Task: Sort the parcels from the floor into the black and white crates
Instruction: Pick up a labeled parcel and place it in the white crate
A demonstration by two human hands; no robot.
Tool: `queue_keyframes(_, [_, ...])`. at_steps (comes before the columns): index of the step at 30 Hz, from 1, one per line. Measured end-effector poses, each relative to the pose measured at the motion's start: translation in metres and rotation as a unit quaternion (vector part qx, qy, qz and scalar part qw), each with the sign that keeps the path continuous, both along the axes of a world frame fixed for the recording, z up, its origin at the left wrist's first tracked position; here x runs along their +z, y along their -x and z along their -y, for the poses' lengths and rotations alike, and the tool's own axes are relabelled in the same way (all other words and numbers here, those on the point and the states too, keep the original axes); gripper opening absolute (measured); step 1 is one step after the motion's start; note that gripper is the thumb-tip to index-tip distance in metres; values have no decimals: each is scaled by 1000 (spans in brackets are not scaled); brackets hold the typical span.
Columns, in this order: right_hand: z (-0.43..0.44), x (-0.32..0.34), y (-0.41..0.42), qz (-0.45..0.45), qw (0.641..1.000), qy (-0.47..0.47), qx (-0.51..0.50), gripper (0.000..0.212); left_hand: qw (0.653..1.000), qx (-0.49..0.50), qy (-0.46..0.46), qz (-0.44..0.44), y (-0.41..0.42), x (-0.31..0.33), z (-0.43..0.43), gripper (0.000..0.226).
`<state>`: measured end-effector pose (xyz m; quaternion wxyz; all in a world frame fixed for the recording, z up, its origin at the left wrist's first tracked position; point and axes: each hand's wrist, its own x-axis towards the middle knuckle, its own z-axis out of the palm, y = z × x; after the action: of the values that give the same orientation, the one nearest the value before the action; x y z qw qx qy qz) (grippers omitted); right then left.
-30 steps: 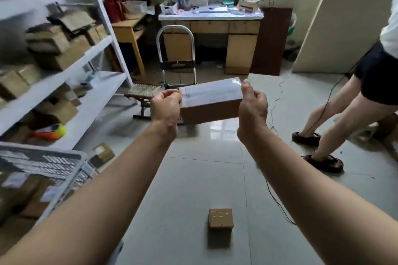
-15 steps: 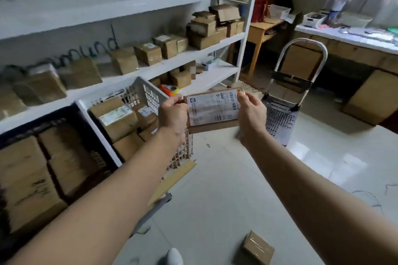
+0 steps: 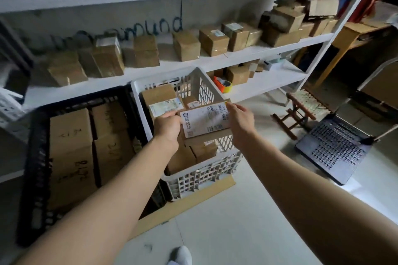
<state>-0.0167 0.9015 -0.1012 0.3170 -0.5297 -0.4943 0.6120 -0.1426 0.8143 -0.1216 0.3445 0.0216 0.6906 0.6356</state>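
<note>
- The parcel (image 3: 204,121) hangs label-up over the white crate (image 3: 204,176), above its right edge and toward the near right corner. It seems clear of the boxes (image 3: 159,94) already packed inside.
- The left hand (image 3: 168,128) grips the parcel's left end with its fingers curled round it. The right hand (image 3: 239,120) pinches the right end, fingertips on the top far corner.
- The parcel is therefore between the two hands and touching both, and neither hand is free.
- The step looks like the set-down. It is worth checking the label first, since the black crate (image 3: 34,157) stands just beside the white one on the left.
- To do it well, bring the parcel a little left, away from the right edge. Lower it flat onto the stacked boxes and loosen both hands together so it cannot tip out over the rim.
</note>
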Motion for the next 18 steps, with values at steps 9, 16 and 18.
queue_keyframes(9, [-63, -46, 55, 71, 993, 40, 88, 21, 993, 84, 62, 61, 33, -29, -35, 35])
queue_keyframes(16, [-110, -83, 77, 150, 970, 68, 178, 29, 974, 163, 96, 121, 31, -58, -68, 22])
queue_keyframes(18, [-127, -92, 82, 176, 961, 57, 208, 30, 966, 184, 97, 151, 26, -65, -79, 22])
